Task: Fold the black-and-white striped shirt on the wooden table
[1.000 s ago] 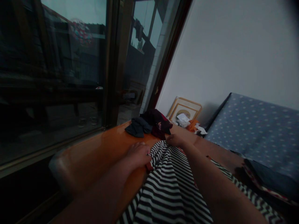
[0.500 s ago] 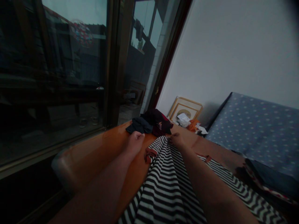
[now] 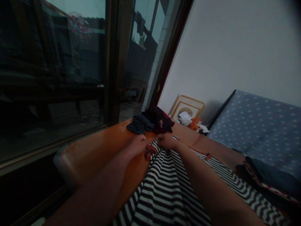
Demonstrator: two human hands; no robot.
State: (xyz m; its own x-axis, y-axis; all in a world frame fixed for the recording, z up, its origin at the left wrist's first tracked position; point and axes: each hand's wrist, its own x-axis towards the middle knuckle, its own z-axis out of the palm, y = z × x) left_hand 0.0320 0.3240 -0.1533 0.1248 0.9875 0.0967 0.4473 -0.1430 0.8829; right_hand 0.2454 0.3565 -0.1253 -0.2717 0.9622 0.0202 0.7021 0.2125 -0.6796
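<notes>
A black-and-white striped garment (image 3: 164, 191) lies across the orange tabletop (image 3: 94, 157) and runs down towards me. My right hand (image 3: 166, 141) pinches its upper edge between thumb and fingers. My left hand (image 3: 137, 145) reaches across with its fingertips at that same edge, close to my right hand, and I cannot tell whether they grip it. A small red-orange patch of lining or trim (image 3: 150, 153) shows just below my left hand. Beyond both hands sits a heap of dark folded clothes (image 3: 150, 123), apart from them.
Dark glass doors (image 3: 58, 62) run along the left side of the table. To the right is a bed with a blue-grey dotted cover (image 3: 256, 131). Picture frames (image 3: 187, 107) lean on the white wall (image 3: 235, 47) behind papers and an orange item (image 3: 194, 124).
My left hand has moved right, off the table and over to the garment's edge, closing the gap to my right hand. The garment's upper edge has shifted slightly with my right hand.
</notes>
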